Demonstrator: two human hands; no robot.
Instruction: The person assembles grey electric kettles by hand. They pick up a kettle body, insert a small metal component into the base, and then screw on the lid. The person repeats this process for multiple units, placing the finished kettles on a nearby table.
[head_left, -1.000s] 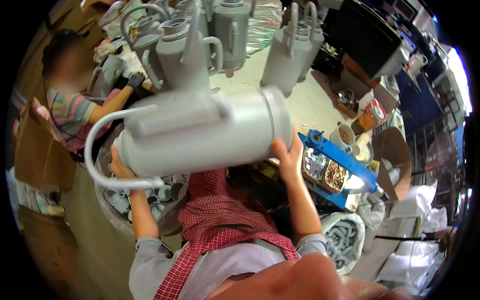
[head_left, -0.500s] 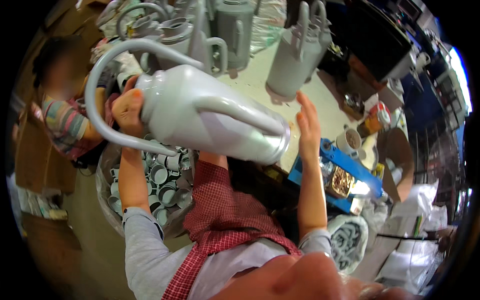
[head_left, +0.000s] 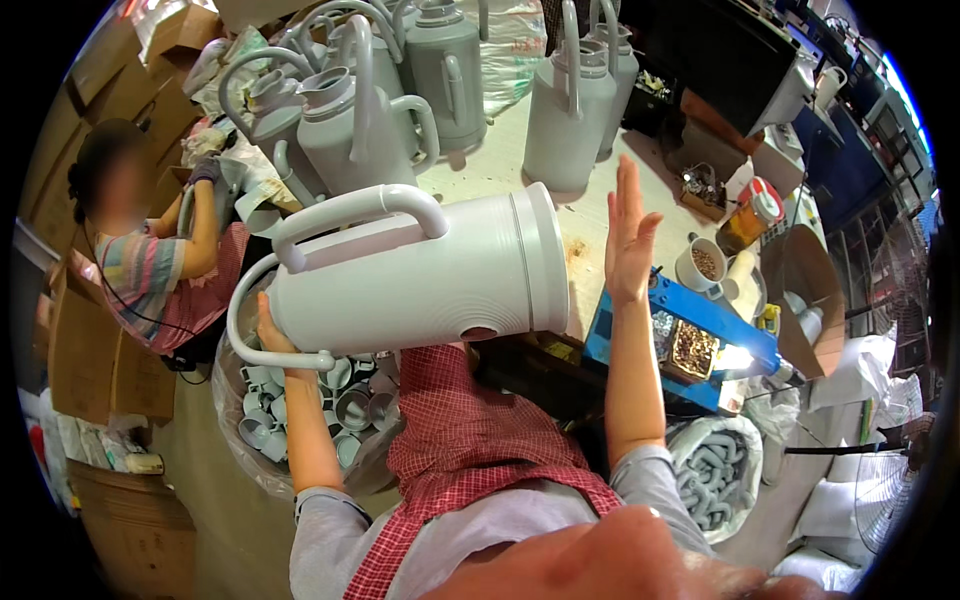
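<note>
A left hand (head_left: 275, 330) grips the neck end of a grey jug (head_left: 420, 275), held sideways above a checked red apron (head_left: 470, 405); the right hand (head_left: 631, 240) is empty, fingers extended. The smooth, ringed shell looks stiff, probably light but slick, best held by its looped side handle (head_left: 375, 203). Similar jugs (head_left: 563, 145) stand on a pale bench (head_left: 492, 165).

printed in red on the white sack (head_left: 515, 62) near the far edge of the table (head_left: 482, 168), too small to read.

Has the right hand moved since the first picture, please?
Yes: judged against the blue machine, the right hand has moved up the picture, off the jug.
</note>
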